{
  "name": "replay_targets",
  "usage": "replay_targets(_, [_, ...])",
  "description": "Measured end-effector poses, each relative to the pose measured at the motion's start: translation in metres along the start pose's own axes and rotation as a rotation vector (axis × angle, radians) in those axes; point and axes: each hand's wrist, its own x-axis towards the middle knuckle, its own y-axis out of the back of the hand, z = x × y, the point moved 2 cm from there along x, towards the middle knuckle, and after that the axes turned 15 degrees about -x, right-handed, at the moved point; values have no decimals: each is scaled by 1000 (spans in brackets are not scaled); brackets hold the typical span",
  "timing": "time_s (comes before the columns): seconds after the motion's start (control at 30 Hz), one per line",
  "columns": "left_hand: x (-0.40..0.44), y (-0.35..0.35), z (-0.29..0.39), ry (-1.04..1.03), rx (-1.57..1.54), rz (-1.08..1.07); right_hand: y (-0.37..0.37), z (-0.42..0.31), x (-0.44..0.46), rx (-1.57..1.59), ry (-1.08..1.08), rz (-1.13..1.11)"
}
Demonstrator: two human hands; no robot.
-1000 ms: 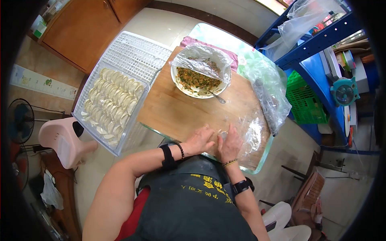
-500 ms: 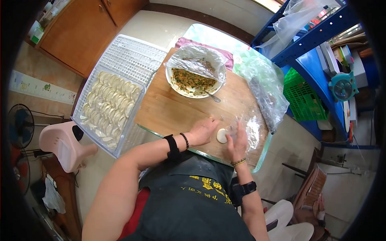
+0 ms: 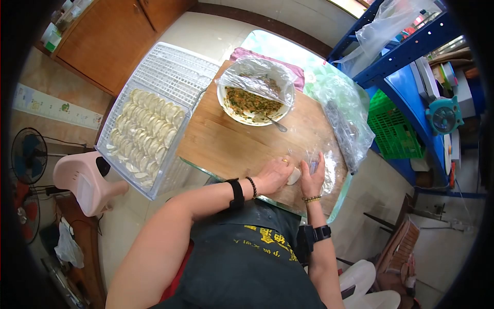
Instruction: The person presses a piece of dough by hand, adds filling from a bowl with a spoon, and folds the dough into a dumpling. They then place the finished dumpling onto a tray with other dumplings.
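Observation:
On the wooden board (image 3: 221, 139), my left hand (image 3: 276, 174) has its fingers closed on the edge of a small round white dough disc (image 3: 294, 176). Just right of the disc, my right hand (image 3: 312, 177) holds a clear plastic piece (image 3: 312, 165) between thumb and fingers; its exact shape is hard to make out. Loose white flour (image 3: 329, 172) lies beside that hand. Farther back stands a white bowl (image 3: 252, 121) of chopped green and orange filling, partly covered by clear film (image 3: 262, 77), with a spoon (image 3: 279, 126) over its rim.
Left of the board, a clear tray (image 3: 154, 191) holds rows of folded dumplings (image 3: 146, 131), beside a white perforated rack (image 3: 180, 63). A plastic bag (image 3: 345, 129) lies at the board's right edge. Beyond are a green crate (image 3: 393, 129), blue shelving (image 3: 411, 98) and a pink stool (image 3: 85, 183).
The dough disc, half a second ago flat on the board between my hands, is now at my left fingers. My left hand has moved right to it. My right hand still holds the clear piece.

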Motion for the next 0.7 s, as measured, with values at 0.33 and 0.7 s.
replay_targets(0.33, [-25, 33, -10, 17, -134, 88, -1, -39, -43, -494, 436, -142])
replay_targets(0.7, [1, 5, -4, -85, 63, 76, -8, 7, 0, -83, 48, 22])
